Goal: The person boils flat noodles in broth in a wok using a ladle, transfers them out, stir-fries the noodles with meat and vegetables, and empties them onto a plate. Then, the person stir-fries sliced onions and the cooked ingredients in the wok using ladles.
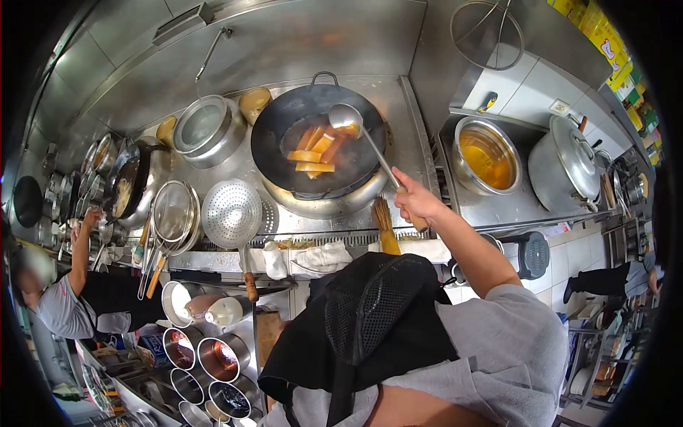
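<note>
My right hand (418,199) is closed around the wooden handle of a metal ladle (346,118). Its bowl is over the far right part of a large black wok (270,142), next to the food. Several thick orange-brown slabs with paler faces (314,156) lie together in the wok, in dark liquid with some steam; I cannot tell what food they are. The wok sits on a round metal burner ring (320,206). My left hand does not show; the black cap and my body cover that side.
Left of the wok are a perforated skimmer (231,212), mesh strainers (171,213) and a metal pot (203,128). A bamboo brush (385,224) and folded cloths (324,255) line the front edge. At right stand an oil pot (491,160) and a lidded pot (562,167). A co-worker (64,295) is at left.
</note>
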The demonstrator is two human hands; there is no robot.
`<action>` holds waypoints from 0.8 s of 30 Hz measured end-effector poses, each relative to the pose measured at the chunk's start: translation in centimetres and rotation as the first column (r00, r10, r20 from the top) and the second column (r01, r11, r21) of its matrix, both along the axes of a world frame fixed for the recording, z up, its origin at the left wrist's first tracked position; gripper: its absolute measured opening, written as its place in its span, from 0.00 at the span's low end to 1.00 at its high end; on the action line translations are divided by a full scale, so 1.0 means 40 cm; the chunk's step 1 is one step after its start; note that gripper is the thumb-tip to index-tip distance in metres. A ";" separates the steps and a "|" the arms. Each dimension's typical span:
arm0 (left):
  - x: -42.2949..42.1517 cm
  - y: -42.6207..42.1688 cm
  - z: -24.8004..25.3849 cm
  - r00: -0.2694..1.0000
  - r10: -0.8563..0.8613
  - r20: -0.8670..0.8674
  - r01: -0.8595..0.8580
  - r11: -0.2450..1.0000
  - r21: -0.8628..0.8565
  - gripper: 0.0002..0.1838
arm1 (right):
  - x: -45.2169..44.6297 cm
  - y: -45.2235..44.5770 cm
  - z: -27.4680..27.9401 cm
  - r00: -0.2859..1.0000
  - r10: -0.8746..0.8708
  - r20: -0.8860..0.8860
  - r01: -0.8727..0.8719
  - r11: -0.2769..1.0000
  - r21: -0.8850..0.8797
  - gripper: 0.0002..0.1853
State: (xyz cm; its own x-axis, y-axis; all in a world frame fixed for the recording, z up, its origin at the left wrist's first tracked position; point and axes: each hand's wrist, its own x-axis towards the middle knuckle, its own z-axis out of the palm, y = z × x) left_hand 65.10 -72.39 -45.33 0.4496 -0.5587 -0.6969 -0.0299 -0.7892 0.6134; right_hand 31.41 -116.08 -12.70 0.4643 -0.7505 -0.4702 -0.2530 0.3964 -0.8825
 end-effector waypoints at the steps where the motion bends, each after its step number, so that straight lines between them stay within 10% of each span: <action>1: -0.001 0.005 -0.001 1.000 0.007 -0.002 -0.007 1.000 0.005 0.20 | 0.003 0.007 0.009 0.993 -0.050 0.106 0.034 0.988 0.150 0.40; 5: -0.002 0.040 0.000 1.000 0.031 0.000 -0.031 0.999 0.022 0.20 | -0.053 -0.018 -0.033 0.801 -0.276 0.531 -0.063 0.843 0.534 0.39; 14: -0.003 0.103 -0.012 0.999 0.053 0.000 -0.053 0.998 0.044 0.20 | -0.003 0.033 0.006 0.984 0.017 0.180 -0.052 0.980 0.191 0.39; 17: -0.008 0.105 -0.015 0.998 0.054 -0.007 -0.054 0.998 0.036 0.20 | -0.042 0.017 -0.014 0.875 -0.136 0.464 -0.099 0.889 0.447 0.41; 24: -0.019 0.096 -0.013 0.998 0.065 -0.015 -0.065 0.998 0.019 0.21 | -0.004 0.056 -0.004 0.940 -0.082 0.332 -0.017 0.958 0.285 0.38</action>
